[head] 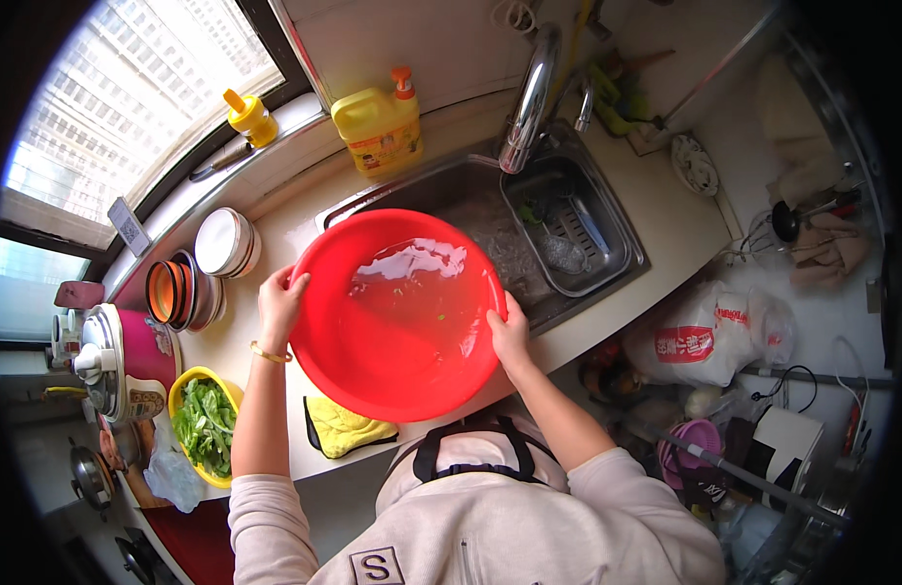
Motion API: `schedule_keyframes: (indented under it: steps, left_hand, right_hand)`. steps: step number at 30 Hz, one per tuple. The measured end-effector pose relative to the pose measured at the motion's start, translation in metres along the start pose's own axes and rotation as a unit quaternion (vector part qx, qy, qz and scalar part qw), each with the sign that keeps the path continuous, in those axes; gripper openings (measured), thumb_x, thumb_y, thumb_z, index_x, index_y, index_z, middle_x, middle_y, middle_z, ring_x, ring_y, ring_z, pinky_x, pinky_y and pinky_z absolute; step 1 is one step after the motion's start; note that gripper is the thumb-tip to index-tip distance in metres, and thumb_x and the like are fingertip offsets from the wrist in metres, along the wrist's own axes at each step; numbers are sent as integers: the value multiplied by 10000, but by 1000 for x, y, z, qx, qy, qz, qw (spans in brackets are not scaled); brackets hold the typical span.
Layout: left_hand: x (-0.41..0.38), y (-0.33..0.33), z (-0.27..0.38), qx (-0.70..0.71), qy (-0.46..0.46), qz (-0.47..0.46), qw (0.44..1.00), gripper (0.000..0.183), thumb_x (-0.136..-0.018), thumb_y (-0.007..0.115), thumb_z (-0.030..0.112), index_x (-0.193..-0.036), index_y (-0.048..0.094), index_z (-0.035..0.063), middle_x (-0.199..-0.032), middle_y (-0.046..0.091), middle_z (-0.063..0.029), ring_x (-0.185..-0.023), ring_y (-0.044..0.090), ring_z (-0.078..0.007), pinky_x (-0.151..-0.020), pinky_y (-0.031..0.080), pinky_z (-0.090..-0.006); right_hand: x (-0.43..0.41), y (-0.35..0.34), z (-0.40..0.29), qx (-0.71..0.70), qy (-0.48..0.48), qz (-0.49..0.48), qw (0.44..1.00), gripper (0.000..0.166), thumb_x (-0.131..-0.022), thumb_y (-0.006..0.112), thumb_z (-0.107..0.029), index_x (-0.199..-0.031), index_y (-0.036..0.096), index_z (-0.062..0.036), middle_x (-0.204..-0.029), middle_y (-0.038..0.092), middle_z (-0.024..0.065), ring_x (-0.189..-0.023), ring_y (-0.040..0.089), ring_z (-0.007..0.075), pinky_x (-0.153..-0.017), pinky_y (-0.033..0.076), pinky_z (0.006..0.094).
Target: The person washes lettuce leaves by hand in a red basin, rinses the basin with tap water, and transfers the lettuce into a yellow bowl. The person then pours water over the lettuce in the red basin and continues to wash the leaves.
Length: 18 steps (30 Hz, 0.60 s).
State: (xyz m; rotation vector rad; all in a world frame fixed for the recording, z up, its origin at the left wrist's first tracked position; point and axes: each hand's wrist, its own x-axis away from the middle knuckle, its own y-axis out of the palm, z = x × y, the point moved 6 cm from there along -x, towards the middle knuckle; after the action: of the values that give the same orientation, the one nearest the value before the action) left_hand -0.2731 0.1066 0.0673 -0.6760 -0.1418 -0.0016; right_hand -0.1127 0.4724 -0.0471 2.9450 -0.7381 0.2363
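Note:
A large red plastic basin (392, 365) is held between my two hands, over the counter and the left part of the sink. Water with a few small green bits lies inside it. My left hand (281, 303) grips the left rim, thumb on top. On the opposite rim, my right hand (508, 329) has its thumb over the edge. Behind the basin is a stainless steel sink (626, 241), partly hidden by it. A metal drain basket (597, 270) sits in the sink's right side, below the chrome faucet (528, 110).
A folded yellow cloth (348, 428) lies at the counter's front edge. Left of my left arm stand a yellow basket (235, 395) of leafy greens, stacked bowls (224, 241) and a pink rice cooker (144, 344). A yellow detergent jug (378, 131) stands behind the sink.

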Motion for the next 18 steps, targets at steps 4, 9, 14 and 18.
schedule_keyframes:
  steps: [4, 9, 14, 18]
  left_hand:
    - [-22, 5, 43, 186, -116, -63, 974, 295, -801, 635, 91, -1022, 617, -104, -857, 668, -113, -715, 631, -160, -658, 507, -263]
    - [-42, 23, 100, 87, -98, -91, 987, 215, -775, 573, 26, -922, 629, -121, -766, 641, -91, -663, 602, -144, -607, 484, -271]
    - [-71, 49, 154, -90, -79, -84, 989, 178, -732, 606, 107, -696, 631, -66, -665, 616, -151, -625, 599, -207, -572, 454, -313]
    - [-57, 104, 247, -231, 43, -49, 971, 225, -746, 579, 134, -791, 639, -78, -858, 650, -232, -861, 623, -377, -734, 491, -406]
  right_hand:
    - [-10, 10, 25, -83, 189, -35, 978, 313, -834, 481, -26, -1132, 560, 29, -998, 644, 109, -890, 612, 174, -791, 482, 295]
    - [28, 35, 76, -101, 356, -107, 923, 285, -918, 427, -58, -1175, 539, -9, -1090, 626, 117, -941, 616, 209, -807, 491, 338]
    - [38, 79, 68, -140, 479, -213, 840, 290, -935, 488, -153, -1169, 549, 8, -1062, 638, 126, -914, 641, 235, -819, 514, 347]
    - [42, 108, 85, -77, 321, -450, 830, 376, -893, 581, -238, -1155, 559, 30, -1079, 636, 130, -911, 641, 234, -774, 524, 358]
